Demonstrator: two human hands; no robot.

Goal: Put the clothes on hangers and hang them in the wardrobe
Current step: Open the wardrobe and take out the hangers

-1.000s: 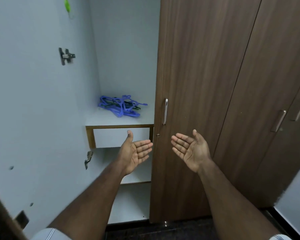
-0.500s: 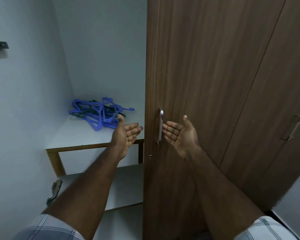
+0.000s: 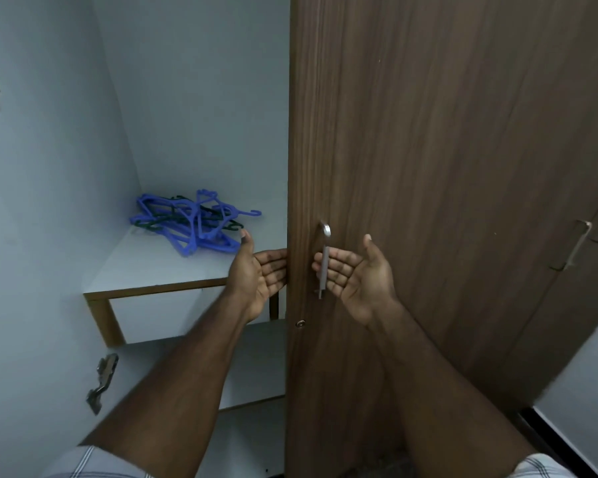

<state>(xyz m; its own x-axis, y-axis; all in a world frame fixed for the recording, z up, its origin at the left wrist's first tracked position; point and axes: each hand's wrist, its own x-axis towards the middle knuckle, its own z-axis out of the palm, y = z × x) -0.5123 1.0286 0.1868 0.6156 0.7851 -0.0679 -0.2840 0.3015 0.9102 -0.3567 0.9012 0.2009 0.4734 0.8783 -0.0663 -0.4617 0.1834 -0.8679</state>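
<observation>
Hands: two, left (image 3: 256, 274) and right (image 3: 356, 274) spread, palms up | hangers (image 3: 190, 222): one pile

Head-worn view, close before wardrobe (image 3: 428, 167)

Wardrobe door (image 3: 428, 167) showing dark wood-grain veneer with a matt finish, its handle (image 3: 324, 260) gleaming as brushed metal, hangers (image 3: 190, 222) looking like smooth blue and dark green plastic, shelf (image 3: 152, 267) showing matt white laminate edged in wood, hinge (image 3: 102, 381) glinting metallic
</observation>
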